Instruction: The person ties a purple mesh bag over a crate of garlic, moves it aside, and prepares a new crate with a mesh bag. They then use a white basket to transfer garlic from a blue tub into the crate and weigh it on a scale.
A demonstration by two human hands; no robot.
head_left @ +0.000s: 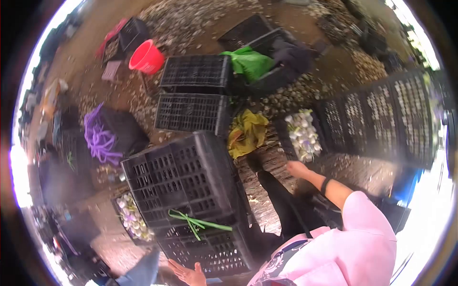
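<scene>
My right hand (298, 169), at the end of a pink-sleeved arm with a black wristband, is closed just below a black crate of white, garlic-like bulbs (303, 135). Whether anything is in its fingers is too small to tell. At the bottom edge my left hand (188, 274) has its fingers stretched out, beside a stack of black plastic crates (174, 181). A few green stalks (202, 223) lie across that stack. The left wrist is cut off by the frame.
A yellow bag (248, 132) lies near my feet. More black crates (193, 112), a red bucket (147, 57) and a green bag (249, 63) stand farther off. A tall crate stack (377, 119) rises at right; bulbs (133, 217) sit in a crate at left. Purple ties (99, 138) hang beyond.
</scene>
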